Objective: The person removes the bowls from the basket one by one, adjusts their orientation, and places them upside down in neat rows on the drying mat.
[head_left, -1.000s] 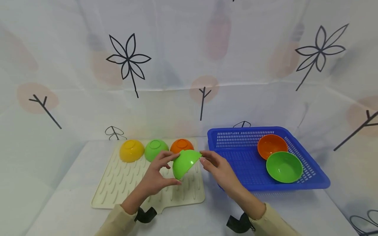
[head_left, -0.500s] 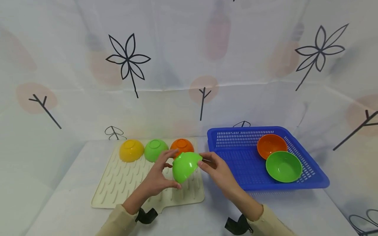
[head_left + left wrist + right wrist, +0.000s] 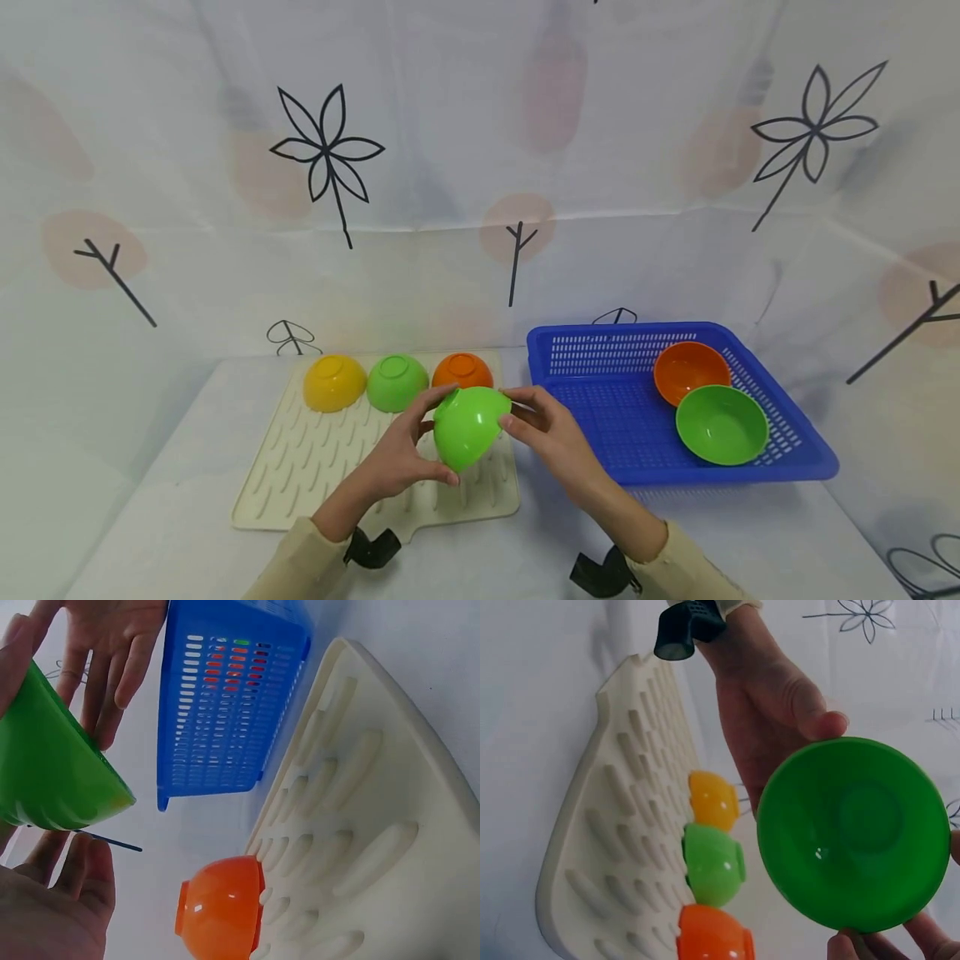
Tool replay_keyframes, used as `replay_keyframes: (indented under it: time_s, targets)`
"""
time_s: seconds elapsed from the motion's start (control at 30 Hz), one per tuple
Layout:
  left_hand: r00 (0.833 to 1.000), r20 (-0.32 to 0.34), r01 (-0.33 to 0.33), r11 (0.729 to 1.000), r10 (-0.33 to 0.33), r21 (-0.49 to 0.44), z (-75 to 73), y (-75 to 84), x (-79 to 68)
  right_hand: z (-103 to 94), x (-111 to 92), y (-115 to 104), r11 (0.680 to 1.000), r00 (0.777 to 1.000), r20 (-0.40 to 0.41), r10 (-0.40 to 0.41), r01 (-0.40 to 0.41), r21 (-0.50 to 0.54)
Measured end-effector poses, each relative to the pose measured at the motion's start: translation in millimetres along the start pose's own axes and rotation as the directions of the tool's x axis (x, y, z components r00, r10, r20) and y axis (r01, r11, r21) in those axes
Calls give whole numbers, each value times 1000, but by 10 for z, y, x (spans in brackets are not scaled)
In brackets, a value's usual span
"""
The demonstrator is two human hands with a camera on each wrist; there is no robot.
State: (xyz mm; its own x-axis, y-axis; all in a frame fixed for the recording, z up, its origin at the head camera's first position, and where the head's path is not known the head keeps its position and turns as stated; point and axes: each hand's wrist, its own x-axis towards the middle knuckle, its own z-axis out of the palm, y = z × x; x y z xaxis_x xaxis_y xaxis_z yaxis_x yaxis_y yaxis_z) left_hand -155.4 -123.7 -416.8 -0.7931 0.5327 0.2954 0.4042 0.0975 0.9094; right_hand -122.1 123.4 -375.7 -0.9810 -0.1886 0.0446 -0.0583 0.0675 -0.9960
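Both hands hold a green bowl [image 3: 471, 427] above the front of a cream ridged drying mat [image 3: 300, 467]. It is tilted, its outer side towards the head camera; the right wrist view looks into its hollow. My left hand [image 3: 401, 454] grips it from the left, thumb at the lower rim and fingers at the base side. At the right rim, my right hand [image 3: 558, 437] pinches it between thumb and fingers. Upside down along the mat's back edge stand a yellow bowl [image 3: 334, 383], another green bowl [image 3: 397, 383] and an orange bowl [image 3: 462, 370], partly hidden by the held one.
To the right stands a blue plastic basket [image 3: 600, 408] with slotted sides. An orange bowl [image 3: 692, 371] and a green bowl [image 3: 722, 425] lie in its right part, openings up. A white patterned cloth [image 3: 420, 283] hangs behind the white table surface [image 3: 180, 483].
The held green bowl has turned so that more of its outside faces the head camera, and it sits slightly lower. My right hand has shifted a little left with it.
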Motion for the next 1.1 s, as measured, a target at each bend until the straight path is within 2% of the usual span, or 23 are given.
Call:
replay_keyframes:
  time_s: [0.27,0.4,0.5,0.7,0.93,1.1]
  targets:
    - [998,62,7,986,3,-169,9,-10,-14,6,-11,8,1000,998,50,-22,22,7]
    - [997,76,32,974,-15,-223,21,3,-28,20,-12,20,998,998,45,-49,50,-32]
    - [998,61,43,979,-31,-199,25,15,-34,43,-19,25,995,998,7,-56,57,-76]
    - [999,-13,35,995,-36,-97,16,12,-48,127,-70,34,981,991,-98,-89,70,-182]
    - [996,-62,56,998,-58,-32,-11,3,-73,275,-109,99,960,975,-104,-198,172,-220]
    - [996,-74,45,999,-44,14,-42,-45,-117,357,-99,157,962,974,-112,-198,172,-210]
